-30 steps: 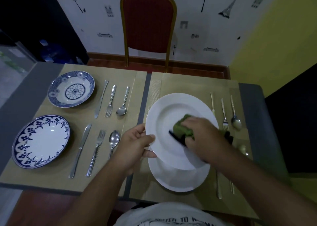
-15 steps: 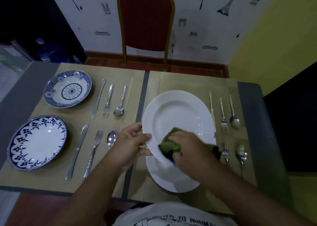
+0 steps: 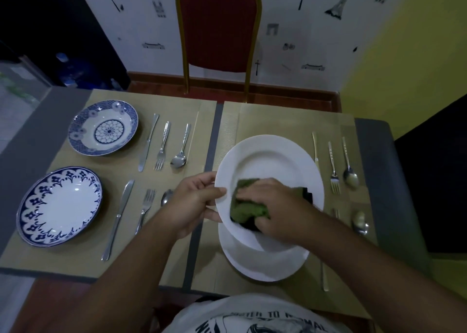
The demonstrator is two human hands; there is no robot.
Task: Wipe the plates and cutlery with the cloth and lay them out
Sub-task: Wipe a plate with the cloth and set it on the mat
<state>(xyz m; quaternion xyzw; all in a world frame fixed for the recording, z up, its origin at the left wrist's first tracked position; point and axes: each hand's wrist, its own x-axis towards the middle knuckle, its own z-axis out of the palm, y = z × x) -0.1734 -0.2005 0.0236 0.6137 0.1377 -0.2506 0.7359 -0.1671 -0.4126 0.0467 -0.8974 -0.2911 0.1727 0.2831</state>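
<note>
Now my right hand [image 3: 273, 206] has carried the green cloth [image 3: 246, 206] down to the near-left part of the white plate [image 3: 273, 155]. A second ago it was rubbing nearer the centre and the right side. My right fingers are curled over the cloth and press it against the plate's face. My left hand [image 3: 194, 201] grips the plate's left rim, thumb on top and fingers beneath. It holds the plate tilted above a second white plate [image 3: 267, 264], which lies on the placemat [image 3: 290, 120]. Whether the two plates touch at the near edge I cannot tell, since my right wrist covers that spot. I judge that the sweep has now covered most of the face. If so, this plate is close to done and can soon be laid on the bare far part of the placemat, left of the knife [image 3: 314, 145], fork [image 3: 333, 168] and spoon [image 3: 350, 166]. The lower plate, I think, is yet to be wiped. On the left of the tabletop [image 3: 374, 140], the far blue plate [image 3: 103, 128] and the near blue plate [image 3: 59, 205] sit with cutlery laid beside them.
</note>
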